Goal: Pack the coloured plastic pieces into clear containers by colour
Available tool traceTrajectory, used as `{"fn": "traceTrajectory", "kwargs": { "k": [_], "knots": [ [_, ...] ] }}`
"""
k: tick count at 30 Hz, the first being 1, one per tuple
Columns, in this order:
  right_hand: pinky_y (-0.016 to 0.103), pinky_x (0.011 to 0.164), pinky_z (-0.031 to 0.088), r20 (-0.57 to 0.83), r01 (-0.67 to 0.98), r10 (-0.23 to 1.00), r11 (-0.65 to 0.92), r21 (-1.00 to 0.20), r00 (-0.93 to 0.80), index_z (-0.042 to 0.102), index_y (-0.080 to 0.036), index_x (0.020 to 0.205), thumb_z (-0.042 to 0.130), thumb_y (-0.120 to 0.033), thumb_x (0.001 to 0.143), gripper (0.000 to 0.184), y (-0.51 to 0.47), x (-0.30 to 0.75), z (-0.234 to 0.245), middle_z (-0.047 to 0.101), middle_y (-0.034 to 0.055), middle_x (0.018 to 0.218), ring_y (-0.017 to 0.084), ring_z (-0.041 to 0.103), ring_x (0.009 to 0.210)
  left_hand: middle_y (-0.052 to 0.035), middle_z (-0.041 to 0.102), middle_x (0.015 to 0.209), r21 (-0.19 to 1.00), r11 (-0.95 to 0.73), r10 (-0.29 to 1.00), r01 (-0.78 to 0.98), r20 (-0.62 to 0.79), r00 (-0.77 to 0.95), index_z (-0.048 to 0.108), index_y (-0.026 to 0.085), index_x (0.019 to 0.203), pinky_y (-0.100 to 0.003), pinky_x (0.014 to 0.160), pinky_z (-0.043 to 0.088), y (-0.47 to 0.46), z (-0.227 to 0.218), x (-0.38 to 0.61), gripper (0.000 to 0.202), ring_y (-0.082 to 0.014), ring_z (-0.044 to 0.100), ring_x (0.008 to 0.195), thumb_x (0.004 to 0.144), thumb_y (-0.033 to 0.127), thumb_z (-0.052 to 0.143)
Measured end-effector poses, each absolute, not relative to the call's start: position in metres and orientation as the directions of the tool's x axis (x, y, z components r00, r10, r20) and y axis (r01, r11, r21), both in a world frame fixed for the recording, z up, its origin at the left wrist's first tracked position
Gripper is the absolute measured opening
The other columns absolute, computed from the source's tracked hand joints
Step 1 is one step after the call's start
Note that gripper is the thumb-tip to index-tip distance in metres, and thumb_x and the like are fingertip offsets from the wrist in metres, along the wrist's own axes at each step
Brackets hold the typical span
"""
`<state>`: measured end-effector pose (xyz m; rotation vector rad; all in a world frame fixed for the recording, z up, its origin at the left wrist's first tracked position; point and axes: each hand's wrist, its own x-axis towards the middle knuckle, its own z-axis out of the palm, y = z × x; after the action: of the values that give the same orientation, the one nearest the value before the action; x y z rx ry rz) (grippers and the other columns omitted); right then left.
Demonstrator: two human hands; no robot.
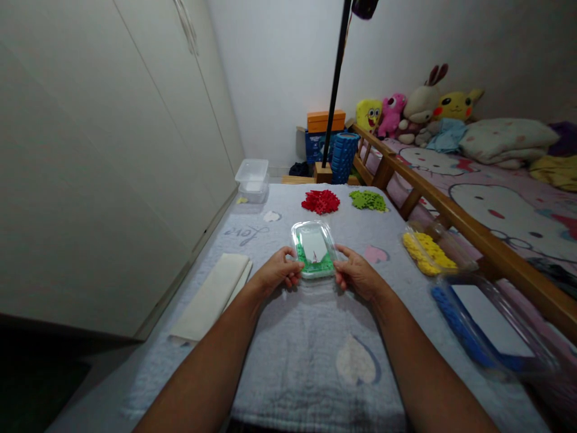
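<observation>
A clear plastic container (314,231) with small green pieces inside and a white label on its lid is held over the middle of the table. My left hand (280,268) pinches its left edge, thumb on top. On the opposite side, my right hand (356,273) grips the right edge the same way. The near end of the container faces me, and the lid appears to be on. Beyond it lie a pile of red pieces (321,202) and a pile of light green pieces (368,200).
A folded cream cloth (211,297) lies at the left. Stacked clear containers (252,178) stand at the far left corner. On the right are a container of yellow pieces (428,254) and one of blue pieces (491,325), beside a wooden bed rail (451,210). A black pole (336,84) rises behind the table.
</observation>
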<state>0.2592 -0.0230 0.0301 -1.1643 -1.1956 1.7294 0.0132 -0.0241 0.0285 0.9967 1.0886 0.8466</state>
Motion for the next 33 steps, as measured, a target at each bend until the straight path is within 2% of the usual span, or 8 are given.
{"fn": "traceTrajectory", "kwargs": {
  "k": [8,11,14,18,21,24,28,33],
  "knots": [
    [0.021,0.041,0.039,-0.249,-0.065,0.924,-0.278,-0.958,-0.291,0.034,-0.014,0.153,0.073,-0.044,0.075,0.092,-0.023,0.257,0.03,0.064,-0.0079,0.055,0.012,0.051,0.039,0.0021,0.064,0.064,0.948,0.296,0.94,-0.114,-0.268,0.212,0.05,0.022,0.093,-0.018,0.043,0.04,-0.021,0.025,0.014,0.056,-0.0099,0.056,0.046,0.065,0.053,0.086],
    [0.021,0.041,0.038,-0.243,-0.05,0.925,-0.269,-0.962,-0.292,0.035,-0.013,0.153,0.074,-0.045,0.073,0.094,-0.023,0.256,0.031,0.064,-0.0078,0.055,0.012,0.05,0.039,0.002,0.061,0.064,0.972,0.212,0.975,-0.097,-0.204,0.088,0.054,0.02,0.087,-0.019,0.042,0.038,-0.019,0.022,0.018,0.051,-0.0092,0.053,0.046,0.071,0.061,0.08],
    [0.021,0.041,0.037,-0.236,-0.002,0.928,-0.247,-0.969,-0.288,0.037,-0.012,0.152,0.073,-0.05,0.074,0.094,-0.021,0.256,0.031,0.062,-0.0085,0.052,0.012,0.049,0.038,0.0014,0.061,0.07,0.993,0.11,0.99,-0.032,-0.113,-0.082,0.06,0.019,0.089,-0.019,0.044,0.039,-0.018,0.02,0.021,0.046,-0.0094,0.053,0.051,0.073,0.058,0.079],
    [0.022,0.041,0.033,-0.145,0.142,0.985,-0.131,-0.981,-0.096,0.055,-0.013,0.137,0.067,-0.059,0.077,0.077,-0.014,0.26,0.027,0.055,-0.0088,0.049,0.012,0.046,0.04,0.0003,0.061,0.079,0.998,0.025,0.983,0.052,-0.015,-0.181,0.063,0.02,0.093,-0.02,0.049,0.042,-0.017,0.015,0.024,0.038,-0.0112,0.055,0.06,0.077,0.05,0.077],
    [0.024,0.049,0.04,0.0,0.214,0.998,-0.013,-0.977,0.063,0.067,-0.016,0.115,0.067,-0.06,0.076,0.059,-0.008,0.264,0.021,0.057,-0.0057,0.056,0.014,0.054,0.052,-0.002,0.062,0.09,0.996,0.09,0.962,0.014,-0.083,-0.26,0.06,0.02,0.1,-0.02,0.053,0.044,-0.011,0.014,0.025,0.038,-0.0135,0.059,0.071,0.077,0.045,0.078],
    [0.026,0.055,0.044,0.064,0.261,0.991,0.032,-0.965,0.116,0.071,-0.017,0.103,0.066,-0.059,0.076,0.05,-0.004,0.268,0.014,0.06,-0.0024,0.064,0.016,0.058,0.061,-0.0038,0.06,0.098,0.977,0.198,0.924,-0.086,-0.215,-0.318,0.055,0.022,0.107,-0.02,0.057,0.046,0.003,0.016,0.026,0.042,-0.0149,0.061,0.079,0.078,0.041,0.079],
    [0.028,0.059,0.043,0.071,0.286,0.989,0.03,-0.958,0.133,0.072,-0.018,0.097,0.064,-0.057,0.077,0.044,-0.001,0.269,0.008,0.063,0.0002,0.067,0.018,0.06,0.065,-0.0033,0.062,0.093,0.978,0.191,0.929,-0.088,-0.209,-0.306,0.059,0.02,0.099,-0.02,0.058,0.044,0.03,0.023,0.024,0.033,-0.0144,0.06,0.078,0.08,0.041,0.075],
    [0.028,0.061,0.041,0.084,0.332,0.988,0.037,-0.942,0.128,0.073,-0.017,0.097,0.061,-0.049,0.077,0.04,-0.001,0.269,0.007,0.061,-0.0016,0.065,0.017,0.057,0.062,0.0021,0.054,0.066,0.984,0.167,0.949,-0.063,-0.177,-0.261,0.06,0.018,0.074,-0.02,0.051,0.036,0.053,0.023,0.023,0.029,-0.0112,0.048,0.058,0.078,0.044,0.072]
  ]
}}
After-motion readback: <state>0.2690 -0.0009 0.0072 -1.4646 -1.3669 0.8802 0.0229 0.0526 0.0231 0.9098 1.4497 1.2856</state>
